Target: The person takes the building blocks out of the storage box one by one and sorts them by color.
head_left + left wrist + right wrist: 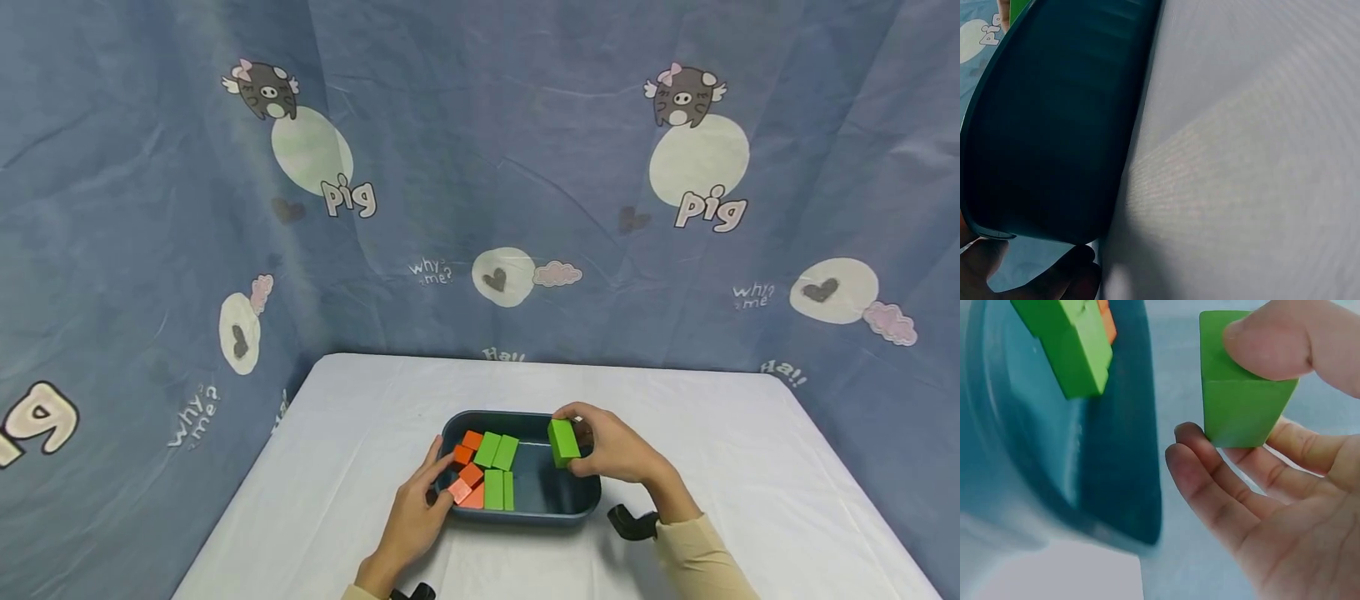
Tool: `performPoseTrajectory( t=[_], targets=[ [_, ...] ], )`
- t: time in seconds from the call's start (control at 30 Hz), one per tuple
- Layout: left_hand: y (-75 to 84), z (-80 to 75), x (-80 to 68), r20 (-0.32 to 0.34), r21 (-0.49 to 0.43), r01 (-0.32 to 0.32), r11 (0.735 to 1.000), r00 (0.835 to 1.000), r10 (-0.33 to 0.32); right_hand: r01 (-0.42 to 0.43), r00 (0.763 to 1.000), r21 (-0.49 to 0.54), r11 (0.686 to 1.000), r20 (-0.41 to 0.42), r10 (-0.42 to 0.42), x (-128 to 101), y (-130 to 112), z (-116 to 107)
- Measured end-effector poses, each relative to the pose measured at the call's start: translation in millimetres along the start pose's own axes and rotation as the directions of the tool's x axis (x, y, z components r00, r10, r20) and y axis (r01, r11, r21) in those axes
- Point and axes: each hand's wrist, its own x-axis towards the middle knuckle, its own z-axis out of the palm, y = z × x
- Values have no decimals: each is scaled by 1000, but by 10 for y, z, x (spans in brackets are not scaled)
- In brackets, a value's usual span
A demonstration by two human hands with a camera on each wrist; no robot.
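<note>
A dark teal plastic box (525, 518) sits on the white table. At its left end my left hand (411, 518) grips the rim, thumb toward the near corner and fingers farther back. Inside, the left half holds several orange blocks (471, 475) and, beside them, several green blocks (493, 490) laid flat. Above the right end of the box my right hand (618, 448) pinches another green block (1241, 406) between thumb and fingers. That block is tilted and clear of the others. The left wrist view shows mainly the outside of the box (1054, 137), with dark fingertips at its lower end.
White cloth covers the table (360, 417) around the box. A blue curtain (465, 167) with pig prints hangs behind and to the left. Black straps (632, 523) with camera mounts sit at the wrists.
</note>
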Motion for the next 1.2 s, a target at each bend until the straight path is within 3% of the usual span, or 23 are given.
performPoseTrajectory(
  t=[0.57,0.87,1.2],
  targets=[
    [-25,23,33,-15,22,-34,999,999,35,-68,985,18,998,-157,70,-365,319,-354],
    [-30,9,33,-16,30,-41,999,999,41,-117,979,33,993,-165,121,-417,511,-376],
    [-33,-22,22,3,17,-43,999,999,43,-243,949,17,970,-201,241,-437,667,-293]
  ],
)
